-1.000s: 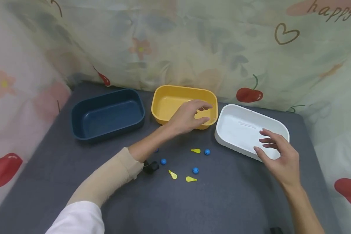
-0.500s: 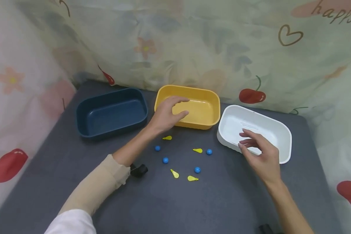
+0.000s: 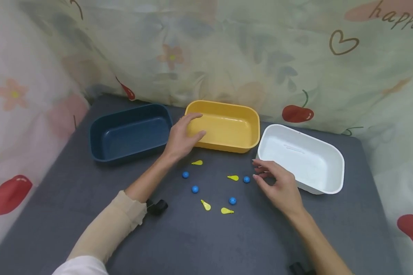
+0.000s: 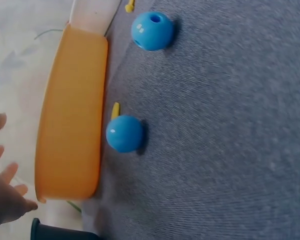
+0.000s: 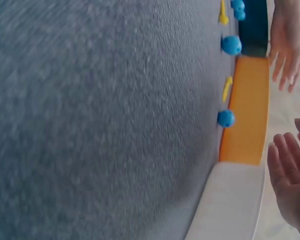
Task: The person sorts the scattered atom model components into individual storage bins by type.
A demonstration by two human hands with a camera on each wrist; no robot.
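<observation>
1. Hovering, released: left hand [image 3: 180, 140] over yellow tray [image 3: 228, 131], right hand [image 3: 281, 187] beside white tray [image 3: 304, 162].
2. Four yellow pieces [image 3: 233, 178] on desk [image 3: 206, 244]: three roughly parallel to far edge, narrow ends left, left, right; one toward far-left corner.
3. Four blue balls [image 3: 232, 200].

The patterned backdrop cloth [image 3: 227, 46] bears 1 readable word, "happy" [image 3: 400, 18], in brown script.

On its near side, the table [image 3: 206, 244] gave me clearance; blue tray [image 3: 134, 133], yellow tray [image 3: 227, 130] and white tray [image 3: 306, 158] obstructed the far edge.
</observation>
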